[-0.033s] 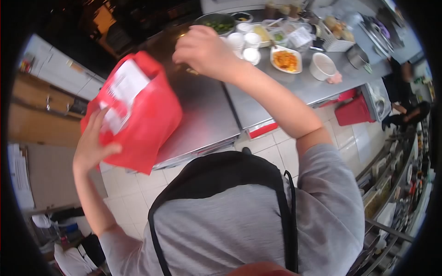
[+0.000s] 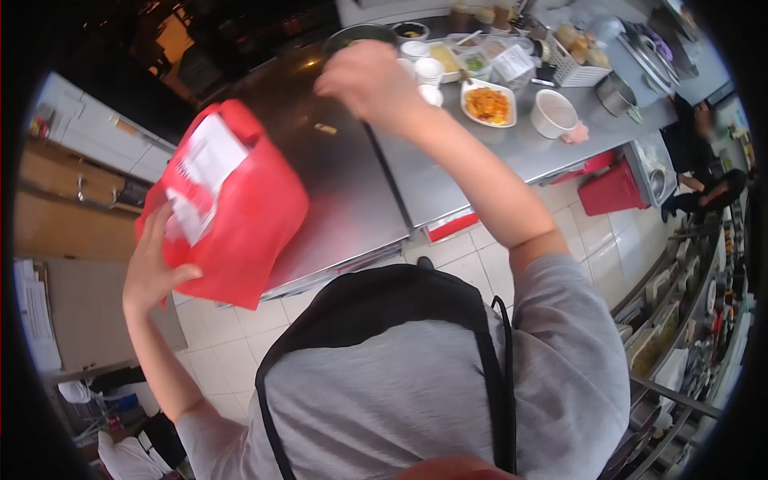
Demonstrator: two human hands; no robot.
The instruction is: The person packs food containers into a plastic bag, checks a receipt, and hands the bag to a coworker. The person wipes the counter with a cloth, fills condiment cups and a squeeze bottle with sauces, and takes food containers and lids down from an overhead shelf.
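Note:
A red bag [image 2: 256, 224] with a white printed paper [image 2: 210, 152] on its side stands on the left part of the steel counter. My left hand [image 2: 152, 260] lies against the bag's near left side, thumb apart and fingers stretched along it. Over the counter, right of the bag, is my right hand [image 2: 372, 84], somewhat blurred. Its fingers are curled together and their tips are partly hidden, so I cannot make out anything in them. Below it on the steel lies a small yellowish piece [image 2: 326, 128]. White lidded cups [image 2: 430, 72] stand just beyond that hand.
On the counter [image 2: 448, 172] are a dish of orange food [image 2: 490, 106], a white tub [image 2: 554, 114], a metal pot [image 2: 616, 96] and a white basket [image 2: 576, 72]. A dark bowl [image 2: 360, 36] stands behind my right hand. A red bin [image 2: 612, 192] and another person [image 2: 704, 192] are at right.
My right hand has shifted slightly right and down, baring the small yellowish piece on the counter. The view has moved a little. My left hand stays against the bag.

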